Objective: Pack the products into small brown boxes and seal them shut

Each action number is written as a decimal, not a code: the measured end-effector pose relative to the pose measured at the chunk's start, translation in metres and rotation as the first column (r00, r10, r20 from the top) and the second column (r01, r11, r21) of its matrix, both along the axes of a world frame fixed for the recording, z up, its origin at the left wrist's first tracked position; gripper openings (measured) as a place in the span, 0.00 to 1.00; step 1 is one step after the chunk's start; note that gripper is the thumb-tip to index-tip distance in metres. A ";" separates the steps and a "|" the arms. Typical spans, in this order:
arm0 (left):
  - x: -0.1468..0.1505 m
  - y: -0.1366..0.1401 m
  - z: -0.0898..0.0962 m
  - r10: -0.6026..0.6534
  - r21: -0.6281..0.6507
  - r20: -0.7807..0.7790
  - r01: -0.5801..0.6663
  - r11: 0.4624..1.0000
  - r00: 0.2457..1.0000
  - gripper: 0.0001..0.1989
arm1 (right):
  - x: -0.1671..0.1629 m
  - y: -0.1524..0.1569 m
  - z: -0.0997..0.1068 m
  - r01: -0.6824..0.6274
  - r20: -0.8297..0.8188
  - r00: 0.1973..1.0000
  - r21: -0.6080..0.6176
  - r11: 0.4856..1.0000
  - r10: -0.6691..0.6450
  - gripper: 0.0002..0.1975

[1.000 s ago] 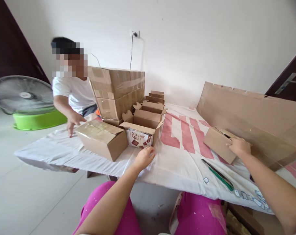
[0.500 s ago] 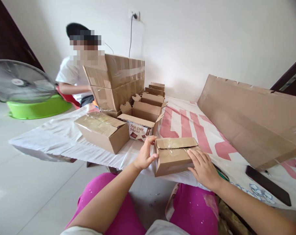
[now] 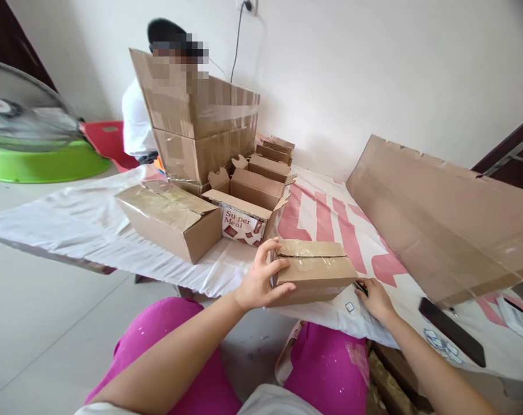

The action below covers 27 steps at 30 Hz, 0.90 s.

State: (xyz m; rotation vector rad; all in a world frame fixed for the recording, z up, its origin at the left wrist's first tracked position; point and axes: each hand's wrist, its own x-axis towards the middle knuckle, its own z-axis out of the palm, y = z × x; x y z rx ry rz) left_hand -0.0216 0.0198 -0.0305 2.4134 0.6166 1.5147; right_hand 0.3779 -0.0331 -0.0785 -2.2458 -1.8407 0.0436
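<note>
A closed cardboard box (image 3: 315, 271) lies near the table's front edge, with clear tape across its top seam. My left hand (image 3: 264, 279) grips its left end, fingers over the top and thumb along the front. Beside the box's right end, my right hand (image 3: 376, 300) is closed around a small dark object (image 3: 362, 287); my fingers hide most of it, so its kind is unclear. A small blue-edged sticker (image 3: 349, 307) lies on the cloth between the box and my right hand.
Another taped box (image 3: 170, 222) and an open box (image 3: 244, 222) printed "Super Meal" stand left. Behind rise large stacked cartons (image 3: 218, 115) and a person (image 3: 138, 121). A big cardboard sheet (image 3: 443, 219) leans right, near a phone (image 3: 451, 331) and several stickers (image 3: 443, 346).
My right hand has left the box top, moved right and closed on the dark object. My left hand has shifted further over the box's left end. The view has turned slightly.
</note>
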 end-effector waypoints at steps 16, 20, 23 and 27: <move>0.001 0.008 -0.002 0.222 0.169 0.030 -0.224 0.960 0.974 0.24 | -0.083 0.016 0.155 -0.444 0.152 0.896 0.305 0.843 0.417 0.21; 0.000 0.014 -0.005 0.197 0.156 0.059 -0.204 0.966 0.979 0.22 | -0.148 0.021 0.182 -0.684 0.193 0.715 -0.010 0.730 0.672 0.16; -0.001 0.017 -0.007 0.193 0.140 0.046 -0.198 0.970 0.980 0.22 | -0.179 0.039 0.187 -0.716 0.274 0.634 -0.146 0.683 0.723 0.13; -0.002 0.020 -0.007 0.168 0.156 0.049 -0.174 0.972 0.984 0.21 | -0.215 0.060 0.190 -0.668 0.474 0.548 -0.247 0.702 0.689 0.10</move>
